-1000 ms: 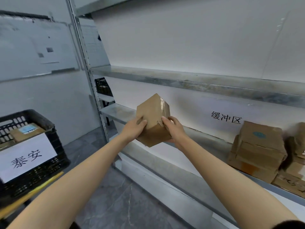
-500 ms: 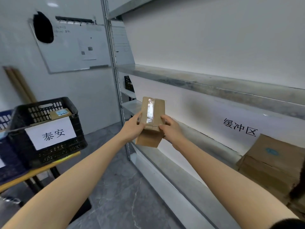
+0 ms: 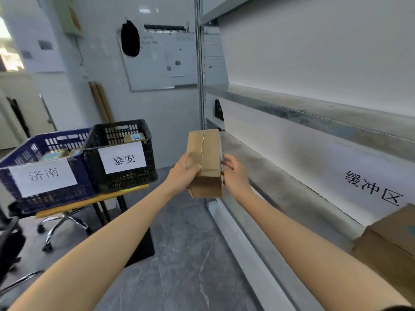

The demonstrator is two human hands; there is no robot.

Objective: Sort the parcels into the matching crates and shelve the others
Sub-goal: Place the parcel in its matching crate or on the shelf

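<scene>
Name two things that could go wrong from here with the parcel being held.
1. The parcel shows no label here, so it might land in the wrong place: black crate, blue crate or shelf.
2. The left hand and right hand hold it only by its lower half; it could slip.

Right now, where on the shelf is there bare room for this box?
The shelf is bare from the post to the stacked boxes at far right, just behind the held box. The blue crate and black crate already hold parcels.
</scene>
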